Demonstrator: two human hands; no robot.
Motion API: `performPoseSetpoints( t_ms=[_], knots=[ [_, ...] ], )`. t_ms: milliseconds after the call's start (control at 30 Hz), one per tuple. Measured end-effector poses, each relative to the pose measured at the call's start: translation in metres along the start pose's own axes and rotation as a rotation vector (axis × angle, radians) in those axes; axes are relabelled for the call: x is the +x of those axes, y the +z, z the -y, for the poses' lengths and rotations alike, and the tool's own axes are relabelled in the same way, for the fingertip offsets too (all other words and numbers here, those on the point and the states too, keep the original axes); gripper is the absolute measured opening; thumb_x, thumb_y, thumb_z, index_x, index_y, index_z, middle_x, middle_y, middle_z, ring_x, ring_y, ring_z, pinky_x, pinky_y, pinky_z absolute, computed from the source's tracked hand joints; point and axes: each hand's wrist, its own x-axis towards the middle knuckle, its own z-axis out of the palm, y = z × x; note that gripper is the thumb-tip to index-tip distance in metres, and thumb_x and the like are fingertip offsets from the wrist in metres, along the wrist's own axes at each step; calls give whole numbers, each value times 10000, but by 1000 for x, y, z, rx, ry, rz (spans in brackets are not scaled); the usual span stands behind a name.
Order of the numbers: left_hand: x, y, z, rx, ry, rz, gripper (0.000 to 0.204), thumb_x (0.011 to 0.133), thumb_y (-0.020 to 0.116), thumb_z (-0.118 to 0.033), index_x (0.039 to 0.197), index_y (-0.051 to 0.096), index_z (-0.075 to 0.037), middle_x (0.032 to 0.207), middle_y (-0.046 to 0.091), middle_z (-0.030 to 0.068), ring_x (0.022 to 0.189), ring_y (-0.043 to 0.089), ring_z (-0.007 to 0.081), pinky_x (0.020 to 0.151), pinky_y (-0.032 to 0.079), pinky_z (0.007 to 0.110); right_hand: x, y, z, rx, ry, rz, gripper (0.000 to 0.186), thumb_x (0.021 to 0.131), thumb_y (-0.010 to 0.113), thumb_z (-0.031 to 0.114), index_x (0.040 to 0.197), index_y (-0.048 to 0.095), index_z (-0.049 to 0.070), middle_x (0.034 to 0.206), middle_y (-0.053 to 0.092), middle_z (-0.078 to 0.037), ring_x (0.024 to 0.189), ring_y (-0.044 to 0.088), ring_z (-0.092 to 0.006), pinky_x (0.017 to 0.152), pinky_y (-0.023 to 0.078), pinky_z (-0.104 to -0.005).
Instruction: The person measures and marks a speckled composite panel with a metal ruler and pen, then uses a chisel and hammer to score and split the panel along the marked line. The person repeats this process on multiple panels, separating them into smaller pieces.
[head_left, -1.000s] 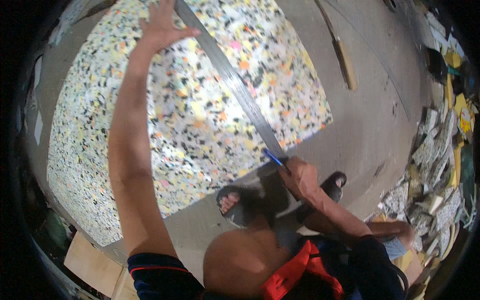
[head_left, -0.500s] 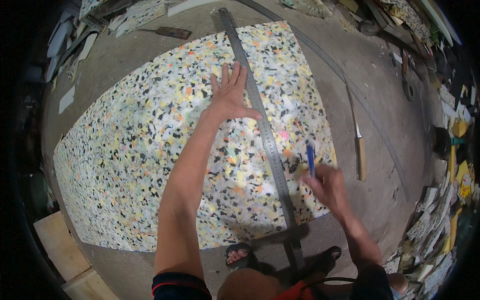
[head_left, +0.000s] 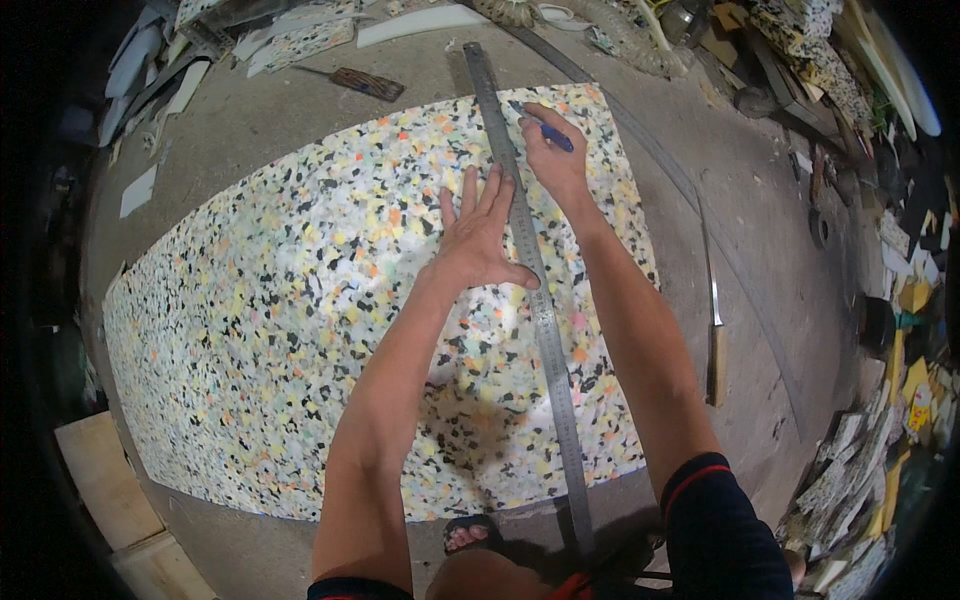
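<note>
A large sheet of speckled, multicoloured foam (head_left: 270, 330) lies flat on the floor. Across its right part runs a long steel ruler (head_left: 553, 365), sticking out past the far and near edges of the sheet. My left hand (head_left: 482, 235) presses down with spread fingers, its fingertips and thumb on the ruler and its palm over the foam. Near the far end, my right hand (head_left: 555, 155) grips a blue pen (head_left: 553, 136), whose tip points at the right edge of the ruler.
Right of the sheet lie a long knife with a wooden handle (head_left: 717, 365) and another long metal strip (head_left: 745, 270). A dark-handled tool (head_left: 368, 83) rests beyond the far edge. Foam offcuts (head_left: 850, 480) pile up at the right, and wooden boards (head_left: 108, 480) sit at the lower left.
My right hand with the pen has moved from the near right part of the sheet to the far end, beside the ruler. My left hand remains spread on the ruler. The view has shifted slightly.
</note>
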Motion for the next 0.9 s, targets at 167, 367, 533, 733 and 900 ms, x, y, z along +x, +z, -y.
performPoseSetpoints(
  t_ms=[167,367,533,733,900],
  knots=[
    [-2,1,3,-92,28,-40,1525,460,948,-587,1625,162,6,1717,75,193,1588,-48,387,1247,-73,614,26,14,-14,-22,-72,22,305,977,680,200,1240,722,51,810,712,-22,690,607,-73,650,509,-247],
    [-2,2,2,-94,31,-48,1527,456,951,-599,1622,172,6,1716,80,194,1588,-42,388,1247,-61,621,45,12,-23,-25,-28,173,335,996,668,237,1266,709,43,744,622,27,619,532,-54,568,463,-249],
    [-1,2,1,-53,0,-3,1598,418,952,-639,1638,119,-30,1726,50,160,1592,-60,359,1254,-77,602,42,2,-15,-79,-58,267,345,1011,651,238,1295,689,44,741,591,35,608,518,-59,557,450,-251],
    [4,7,6,-33,32,-38,1603,414,940,-664,1639,125,-28,1723,60,177,1591,-60,368,1247,-74,607,-26,-36,-1,-183,-129,232,298,955,664,193,1202,731,40,889,745,-171,736,658,-191,731,534,-332],
    [2,12,5,55,20,-37,1592,431,921,-697,1648,120,-57,1726,58,178,1589,-51,390,1239,-63,623,-134,-89,42,-245,12,336,295,998,641,137,1271,695,40,932,728,-77,771,584,-96,731,502,-270]
  ],
)
